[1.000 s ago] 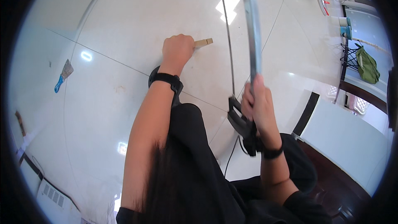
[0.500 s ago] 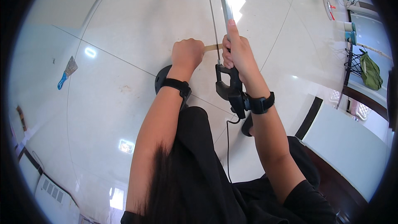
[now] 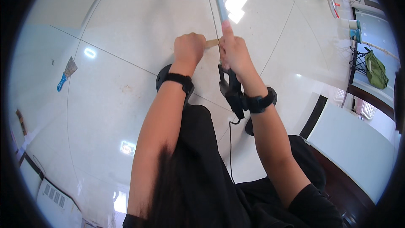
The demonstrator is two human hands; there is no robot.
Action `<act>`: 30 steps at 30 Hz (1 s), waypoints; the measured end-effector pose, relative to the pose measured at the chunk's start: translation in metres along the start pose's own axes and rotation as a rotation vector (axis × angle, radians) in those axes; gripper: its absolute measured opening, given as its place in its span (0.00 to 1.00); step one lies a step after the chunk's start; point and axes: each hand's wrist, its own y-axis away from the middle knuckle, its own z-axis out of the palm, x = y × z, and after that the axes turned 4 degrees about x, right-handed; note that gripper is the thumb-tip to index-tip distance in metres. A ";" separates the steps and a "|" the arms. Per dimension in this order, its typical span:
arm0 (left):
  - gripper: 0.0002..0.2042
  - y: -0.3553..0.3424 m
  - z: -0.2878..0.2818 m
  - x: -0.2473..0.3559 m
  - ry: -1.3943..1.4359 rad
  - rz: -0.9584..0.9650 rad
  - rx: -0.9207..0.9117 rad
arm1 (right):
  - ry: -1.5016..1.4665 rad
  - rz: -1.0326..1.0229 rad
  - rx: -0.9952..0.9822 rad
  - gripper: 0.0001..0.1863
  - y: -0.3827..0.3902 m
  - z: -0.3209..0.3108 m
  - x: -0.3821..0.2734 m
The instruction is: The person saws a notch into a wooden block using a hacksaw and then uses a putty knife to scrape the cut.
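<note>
My left hand (image 3: 190, 50) is closed in a fist around a short, flat wooden strip (image 3: 212, 42), whose end sticks out to the right. Opposite it, my right hand (image 3: 236, 57) grips a hacksaw (image 3: 218, 0) with a silver frame and black handle parts, the thumb lying forward along the frame. The saw's thin blade runs just left of the frame and crosses by the strip's end; whether it touches the wood I cannot tell. Black straps circle both wrists, and a dark cable hangs below the right one. The saw's far end runs out of view at the top.
A putty knife (image 3: 67, 74) with a blue handle lies on the glossy tiled floor (image 3: 122, 114) at left. A pale-topped cabinet (image 3: 350, 143) stands close on my right. Farther right are a green bag (image 3: 376, 69) on a black folding frame and a blue-and-white container (image 3: 355, 36).
My right hand and the hacksaw have shifted left, nearer my left hand, and the saw has turned slightly. The left hand stays closed on the strip, almost unmoved.
</note>
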 end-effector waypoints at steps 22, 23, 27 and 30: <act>0.06 0.002 -0.004 -0.003 0.038 0.019 0.036 | -0.186 0.106 -0.016 0.30 0.162 -0.055 0.036; 0.06 0.003 -0.004 -0.004 0.042 0.024 0.043 | -0.188 0.080 -0.032 0.30 0.150 -0.055 0.028; 0.06 0.005 0.002 -0.005 0.076 0.050 0.063 | -0.116 0.052 -0.045 0.32 0.085 -0.040 -0.001; 0.06 0.007 0.001 -0.003 0.067 0.067 0.089 | -0.088 0.028 -0.051 0.32 0.048 -0.026 -0.011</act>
